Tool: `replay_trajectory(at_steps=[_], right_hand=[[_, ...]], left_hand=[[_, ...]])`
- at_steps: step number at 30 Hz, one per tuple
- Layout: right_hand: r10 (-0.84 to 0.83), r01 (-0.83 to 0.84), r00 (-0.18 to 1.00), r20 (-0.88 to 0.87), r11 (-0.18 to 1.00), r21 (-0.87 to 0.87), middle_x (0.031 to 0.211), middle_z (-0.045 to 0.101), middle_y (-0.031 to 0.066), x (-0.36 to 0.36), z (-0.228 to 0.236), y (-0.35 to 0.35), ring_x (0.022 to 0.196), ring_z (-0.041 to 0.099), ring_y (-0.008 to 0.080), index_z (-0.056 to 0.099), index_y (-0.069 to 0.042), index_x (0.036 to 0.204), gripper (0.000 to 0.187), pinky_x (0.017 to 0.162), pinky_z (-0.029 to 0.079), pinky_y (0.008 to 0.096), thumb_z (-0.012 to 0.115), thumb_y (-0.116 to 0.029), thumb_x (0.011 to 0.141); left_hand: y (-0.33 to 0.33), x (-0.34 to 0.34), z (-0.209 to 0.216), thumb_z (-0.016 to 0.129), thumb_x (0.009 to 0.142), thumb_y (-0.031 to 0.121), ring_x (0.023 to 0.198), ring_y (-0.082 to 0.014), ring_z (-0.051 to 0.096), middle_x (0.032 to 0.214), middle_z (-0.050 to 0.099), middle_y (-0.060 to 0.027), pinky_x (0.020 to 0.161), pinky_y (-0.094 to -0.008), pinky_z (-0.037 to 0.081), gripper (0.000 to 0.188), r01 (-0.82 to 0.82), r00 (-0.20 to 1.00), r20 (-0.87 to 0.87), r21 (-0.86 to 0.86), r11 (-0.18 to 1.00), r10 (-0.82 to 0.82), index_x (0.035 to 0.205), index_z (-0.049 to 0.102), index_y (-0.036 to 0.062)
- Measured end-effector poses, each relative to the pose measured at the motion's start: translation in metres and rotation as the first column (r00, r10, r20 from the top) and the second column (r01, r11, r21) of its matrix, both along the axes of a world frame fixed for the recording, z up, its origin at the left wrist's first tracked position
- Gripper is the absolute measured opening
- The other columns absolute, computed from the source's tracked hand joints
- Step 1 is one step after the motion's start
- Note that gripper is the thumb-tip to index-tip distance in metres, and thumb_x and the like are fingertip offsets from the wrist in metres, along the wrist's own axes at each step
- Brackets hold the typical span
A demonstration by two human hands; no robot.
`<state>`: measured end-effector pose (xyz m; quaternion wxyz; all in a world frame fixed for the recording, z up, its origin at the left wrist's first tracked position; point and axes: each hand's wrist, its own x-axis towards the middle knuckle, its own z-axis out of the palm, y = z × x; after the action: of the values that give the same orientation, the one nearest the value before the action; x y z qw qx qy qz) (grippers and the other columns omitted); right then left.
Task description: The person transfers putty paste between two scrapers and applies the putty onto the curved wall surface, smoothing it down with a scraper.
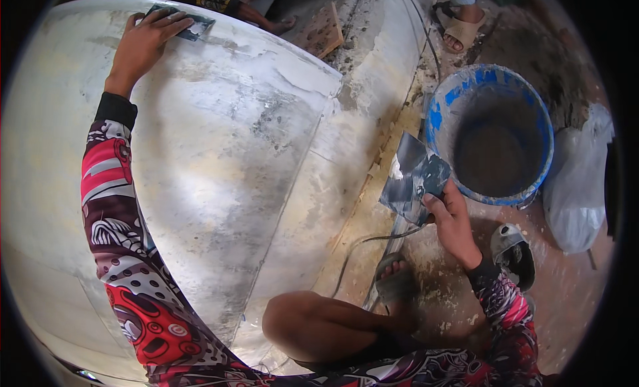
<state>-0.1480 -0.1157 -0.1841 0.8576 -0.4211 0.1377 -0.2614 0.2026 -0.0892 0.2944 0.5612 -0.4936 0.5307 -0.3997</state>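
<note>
High on the left, my left hand [152, 37] presses a dark sandpaper sheet [200, 29] against a large curved white panel [213, 141]. Its fingers lie over the sheet and hold it to the surface. My right hand [454, 222] pinches another dark, wet-looking sandpaper sheet [407, 177], thumb on top. That sheet is in the air off the panel's right side, just left of a blue bucket [436, 124]. Grey smears and scuffed patches mark the panel.
The bucket holds murky dark liquid. Right of it lies a clear plastic bag [578, 187], with a grey cut-open container [512, 254] below. A black cable [373, 238] crosses beside my foot. Another person's sandalled foot [461, 33] and a board [323, 33] are at the top.
</note>
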Motion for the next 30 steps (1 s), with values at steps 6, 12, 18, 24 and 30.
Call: replay_trajectory(at_steps=[6,12,18,24,30], right_hand=[[0.042,-0.042,0.999,-0.005,0.999,-0.019,0.107,0.058,-0.0027,-0.001,0.002,-0.001,0.092,0.05,0.0051,0.05,-0.002,0.132,0.034,0.081,0.043,0.0231,0.05,-0.004,0.098],[0.054,-0.054,0.999,0.009,0.999,-0.001,0.107,0.058,-0.0023,0.001,0.002,0.002,0.093,0.049,0.0052,0.05,-0.001,0.131,0.033,0.082,0.043,0.0233,0.049,-0.004,0.098],[0.063,-0.063,0.998,-0.02,0.998,-0.017,0.106,0.058,-0.0024,-0.002,0.0,-0.001,0.093,0.048,0.0053,0.05,-0.001,0.131,0.033,0.083,0.042,0.0238,0.049,-0.004,0.098],[0.032,-0.035,0.999,-0.03,0.996,-0.076,0.11,0.059,-0.0002,-0.001,-0.005,0.001,0.097,0.05,0.0074,0.049,0.0,0.133,0.035,0.086,0.043,0.025,0.05,-0.004,0.097],[0.015,-0.014,1.0,0.005,0.996,-0.093,0.114,0.06,0.0021,0.0,-0.005,0.006,0.103,0.05,0.0093,0.048,0.001,0.135,0.038,0.091,0.042,0.0264,0.05,-0.003,0.097]], left_hand=[[0.01,0.009,-0.007,0.057,0.086,0.0,0.133,-0.017,0.048,0.143,0.055,0.0077,0.109,-0.046,0.036,0.063,-0.006,1.0,-0.011,-0.017,1.0,0.005,0.141,0.052,0.0309],[0.029,0.001,-0.006,0.057,0.085,0.0,0.134,-0.0169,0.047,0.144,0.053,0.0078,0.11,-0.0457,0.035,0.062,-0.004,1.0,-0.022,0.003,1.0,0.004,0.14,0.052,0.0275],[0.037,-0.017,0.002,0.059,0.085,0.0,0.134,-0.017,0.047,0.144,0.053,0.0074,0.11,-0.0469,0.035,0.061,-0.051,0.997,-0.051,0.047,0.998,0.053,0.139,0.054,0.0274],[0.002,-0.016,0.006,0.059,0.089,0.006,0.125,-0.0205,0.055,0.13,0.064,0.0039,0.107,-0.0502,0.038,0.05,0.066,0.991,-0.116,-0.046,0.997,-0.071,0.135,0.057,0.0268],[-0.012,-0.001,-0.013,0.054,0.085,0.0,0.122,-0.0208,0.057,0.126,0.066,0.0037,0.102,-0.0538,0.04,0.052,0.066,0.997,-0.047,-0.044,0.997,-0.068,0.13,0.061,0.0236]])
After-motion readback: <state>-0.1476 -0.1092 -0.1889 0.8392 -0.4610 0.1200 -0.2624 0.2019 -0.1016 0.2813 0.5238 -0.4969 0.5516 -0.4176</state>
